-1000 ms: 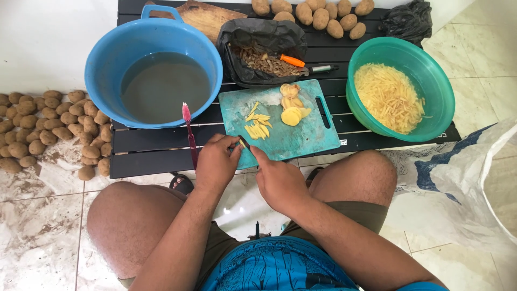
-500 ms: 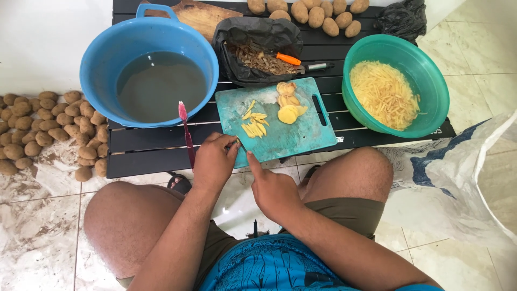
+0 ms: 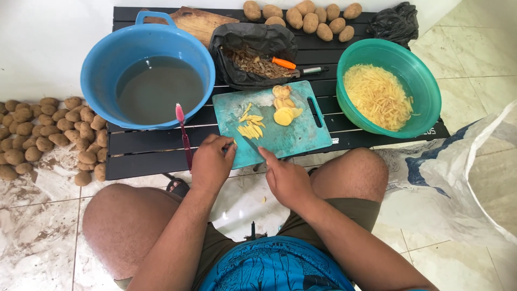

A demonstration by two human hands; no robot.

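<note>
A teal cutting board (image 3: pixel 301 137) lies on the black slatted table (image 3: pixel 145 143). On it are yellow potato sticks (image 3: pixel 252 126) and a few round potato slices (image 3: pixel 283 108). My right hand (image 3: pixel 285 180) is at the board's near edge, shut on a knife (image 3: pixel 250 144) whose blade points up and left over the board. My left hand (image 3: pixel 212 161) rests at the board's near left corner, fingers curled by the blade tip. I cannot tell whether it grips anything. Both hands are above my bare knees.
A blue tub (image 3: pixel 97 70) of murky water stands at left, with a pink toothbrush (image 3: pixel 183 134) beside it. A green bowl (image 3: pixel 425 81) of potato sticks is at right. Behind are a black bag of peels (image 3: pixel 253 48), an orange peeler (image 3: pixel 283 63) and whole potatoes (image 3: pixel 307 16). More potatoes (image 3: pixel 37 134) lie on the floor; a white sack (image 3: pixel 458 178) is at right.
Both hands stay at the board's near edge with the knife between them. The right hand has shifted slightly toward me. The view has moved a little.
</note>
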